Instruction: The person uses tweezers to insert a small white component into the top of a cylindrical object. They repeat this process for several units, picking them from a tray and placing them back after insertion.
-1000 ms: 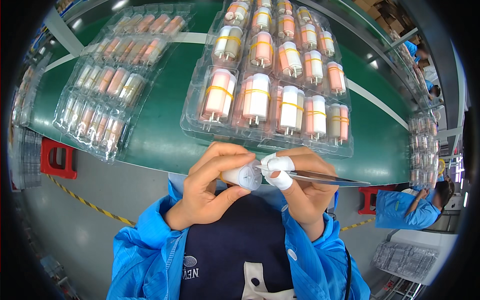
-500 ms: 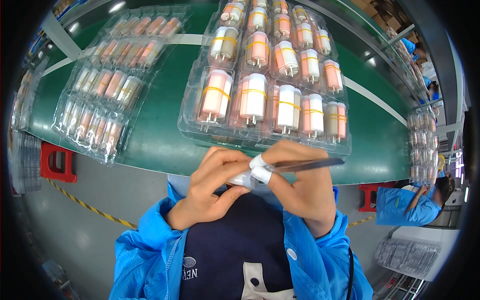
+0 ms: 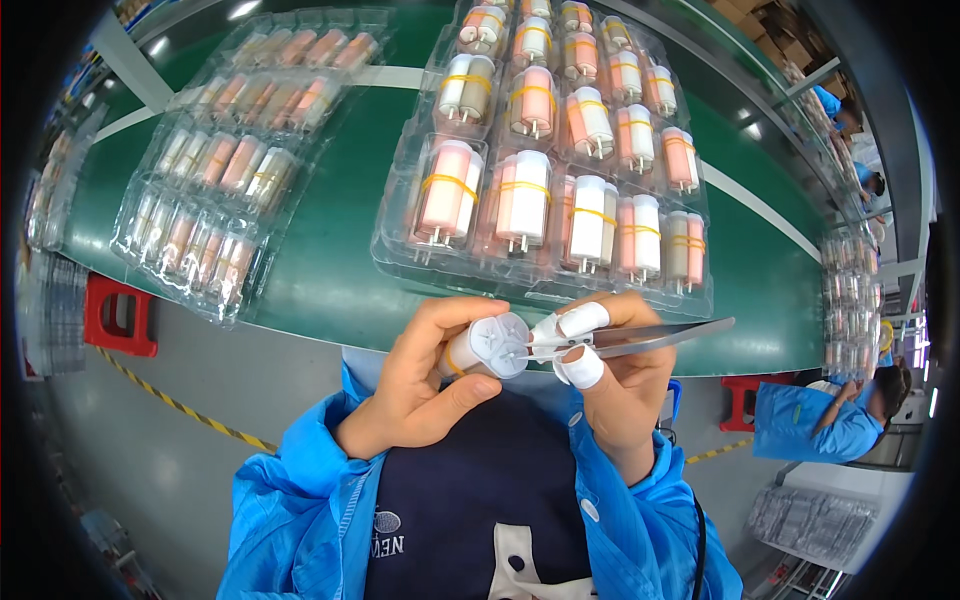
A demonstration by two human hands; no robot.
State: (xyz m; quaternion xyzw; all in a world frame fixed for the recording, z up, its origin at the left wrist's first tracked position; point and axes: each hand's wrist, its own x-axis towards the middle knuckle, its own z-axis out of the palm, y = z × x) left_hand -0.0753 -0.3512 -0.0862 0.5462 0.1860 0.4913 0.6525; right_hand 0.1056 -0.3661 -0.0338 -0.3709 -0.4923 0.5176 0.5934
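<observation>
My left hand [image 3: 415, 385] is wrapped round a rubber-banded bundle of small plastic tubes [image 3: 498, 345], its pale round ends turned up toward me. A yellow band shows beside the fingers. Metal tweezers [image 3: 665, 337] are pinched in my right hand [image 3: 630, 375], whose thumb and forefinger wear white finger covers. The tweezers' tips meet the near-right side of the bundle's end face, at a thin pin or stem; exact contact is too small to tell. Beyond my hands, a clear plastic tray [image 3: 400, 262] holds several rows of similar pink, white and grey bundles with yellow bands.
More clear trays [image 3: 190, 285] of tubes lie on the green table [image 3: 320, 235] at left. Red stools [image 3: 120, 318] stand below the table edge. A person in blue [image 3: 820, 420] works at the far right, near stacked clear trays [image 3: 815, 520].
My left hand has tilted the bundle so its end face shows. My right hand has shifted slightly right and turned, bringing the tweezers' two arms into sight. The trays sit slightly farther right in view.
</observation>
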